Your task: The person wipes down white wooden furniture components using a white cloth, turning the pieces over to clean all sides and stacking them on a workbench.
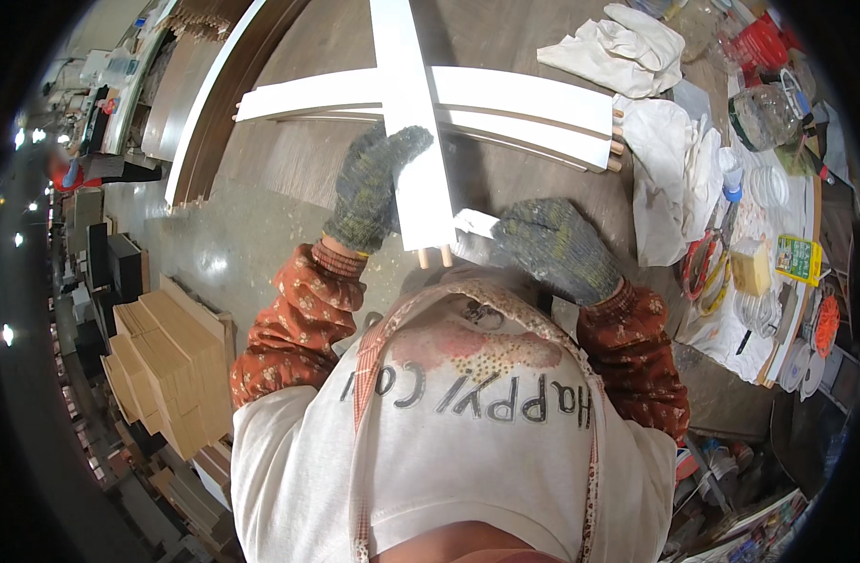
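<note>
A long white board (pixel 416 188) points toward me, with two wooden dowels (pixel 435 255) sticking out of its near end. My left hand (pixel 366 188), in a dark grey knit glove, is closed on the board's left edge with the thumb lying over its white face. On the right, my right hand (pixel 556 246), gloved the same way, is closed on a small white piece (pixel 475 223) that reaches the board's right edge near the dowels. Whether that piece is cloth or paper I cannot tell. Beneath the board, several similar white boards (pixel 528 98) lie crosswise, dowels at their right ends.
A brown worktable (pixel 298 169) carries the boards. White rags (pixel 669 159) lie at its right, beside a side bench with scissors (pixel 700 267), a clear plastic jug (pixel 766 117) and a yellow block (pixel 751 267). Stacked brown panels (pixel 172 366) stand at left; a person (pixel 78 174) is far off.
</note>
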A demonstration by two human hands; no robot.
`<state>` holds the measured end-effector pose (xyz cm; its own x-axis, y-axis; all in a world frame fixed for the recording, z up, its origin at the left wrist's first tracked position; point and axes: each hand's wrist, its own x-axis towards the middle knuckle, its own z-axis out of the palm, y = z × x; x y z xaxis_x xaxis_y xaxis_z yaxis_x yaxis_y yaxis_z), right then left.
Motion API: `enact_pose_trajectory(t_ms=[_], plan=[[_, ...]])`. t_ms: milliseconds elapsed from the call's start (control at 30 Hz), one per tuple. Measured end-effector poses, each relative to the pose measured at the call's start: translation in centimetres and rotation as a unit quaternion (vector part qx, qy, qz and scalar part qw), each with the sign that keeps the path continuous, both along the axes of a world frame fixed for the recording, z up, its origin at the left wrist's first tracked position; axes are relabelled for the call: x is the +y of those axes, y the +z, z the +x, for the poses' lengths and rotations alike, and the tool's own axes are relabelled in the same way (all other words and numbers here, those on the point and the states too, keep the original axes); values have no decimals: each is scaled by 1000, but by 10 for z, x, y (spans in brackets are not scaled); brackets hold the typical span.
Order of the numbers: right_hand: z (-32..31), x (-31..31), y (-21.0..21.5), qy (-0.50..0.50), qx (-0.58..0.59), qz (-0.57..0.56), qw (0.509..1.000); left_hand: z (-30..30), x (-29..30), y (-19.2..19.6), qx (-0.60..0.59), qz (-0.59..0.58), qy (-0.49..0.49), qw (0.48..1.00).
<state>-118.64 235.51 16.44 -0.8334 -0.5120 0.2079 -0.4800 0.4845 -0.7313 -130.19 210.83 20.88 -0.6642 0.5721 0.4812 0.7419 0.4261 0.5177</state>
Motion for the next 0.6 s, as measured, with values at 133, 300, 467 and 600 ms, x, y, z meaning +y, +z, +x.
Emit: enact_pose_trajectory(t_ms=[133,300,467,600], plan=[[13,28,-5,12,-28,-41,999,4,6,11,-408,202,50,889],[19,44,8,-55,147,20,987,-1,9,39,-156,13,82,984],[19,42,21,-105,197,66,973,-7,52,41,-414,97,253,869],[22,50,26,-145,164,-4,976,-8,55,59,-416,110,184,883]])
